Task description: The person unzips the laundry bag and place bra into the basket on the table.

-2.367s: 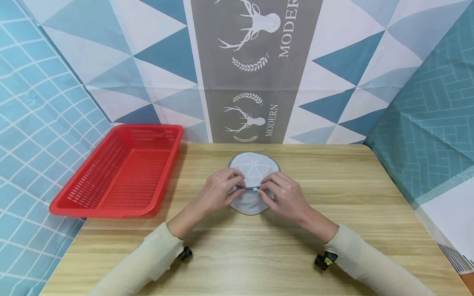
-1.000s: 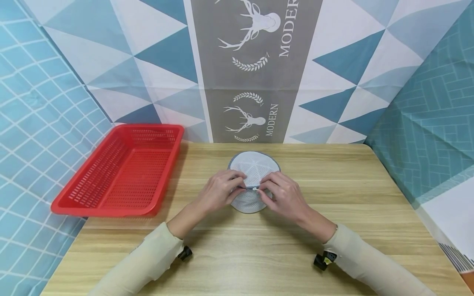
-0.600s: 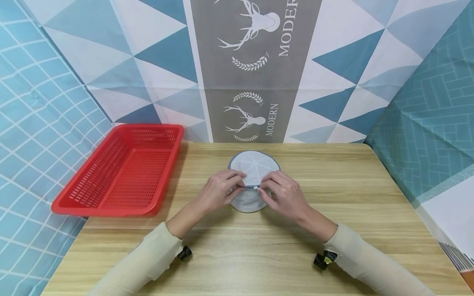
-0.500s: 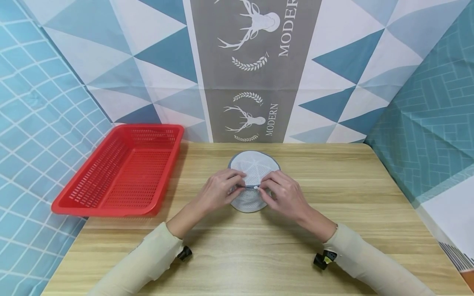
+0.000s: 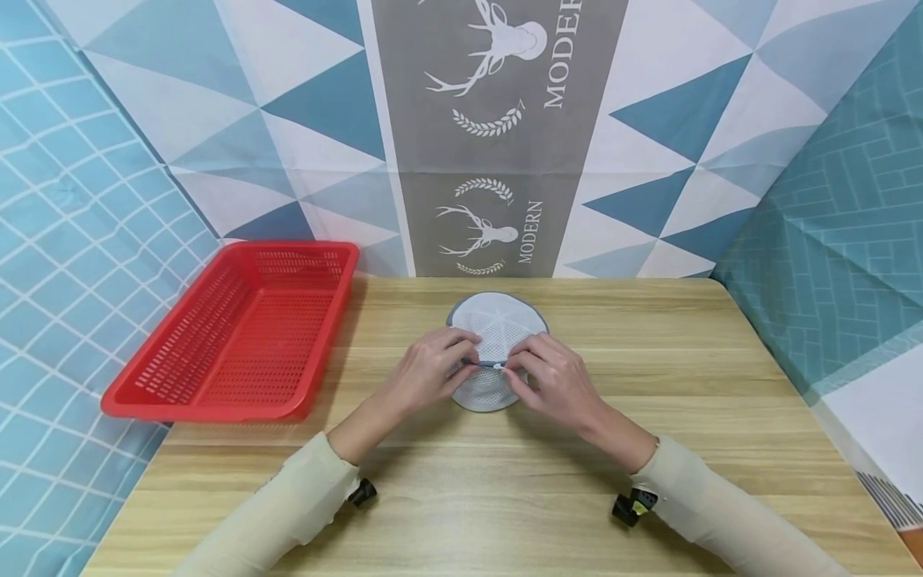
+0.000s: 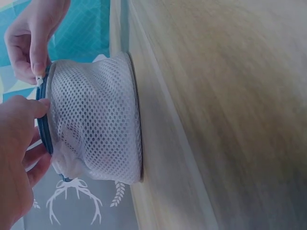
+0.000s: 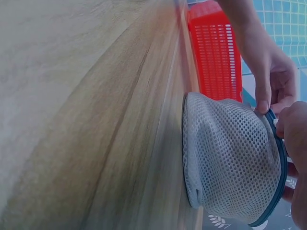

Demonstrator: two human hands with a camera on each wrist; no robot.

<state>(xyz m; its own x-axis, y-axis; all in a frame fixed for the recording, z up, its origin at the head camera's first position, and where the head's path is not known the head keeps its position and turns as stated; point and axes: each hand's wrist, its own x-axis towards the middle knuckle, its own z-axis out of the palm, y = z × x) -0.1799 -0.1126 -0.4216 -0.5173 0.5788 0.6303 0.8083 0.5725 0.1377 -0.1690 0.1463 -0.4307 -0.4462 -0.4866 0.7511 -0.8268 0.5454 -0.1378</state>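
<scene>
A round white mesh bag [image 5: 497, 320] with a blue-grey zipper rim stands on the wooden table [image 5: 649, 361], near its far middle. My left hand [image 5: 433, 370] pinches the rim on the left side of the bag [image 6: 96, 129]. My right hand [image 5: 551, 377] pinches the small white zipper pull [image 5: 496, 365] at the middle of the zipper line. In the left wrist view the right hand [image 6: 29, 38] holds the pull at the rim's top. In the right wrist view the left hand [image 7: 271, 76] presses a fingertip on the bag's [image 7: 230, 167] rim. What is inside the bag is hidden.
A red perforated plastic basket [image 5: 238, 336] sits at the table's left edge, partly overhanging it, and shows behind the bag as the basket [image 7: 216, 52] in the right wrist view. Patterned cloth walls close in the back and both sides.
Both hands have stayed pinched on the zipper line. The bag's near edge has pulled in slightly since 2.4 s ago; the pull has hardly moved.
</scene>
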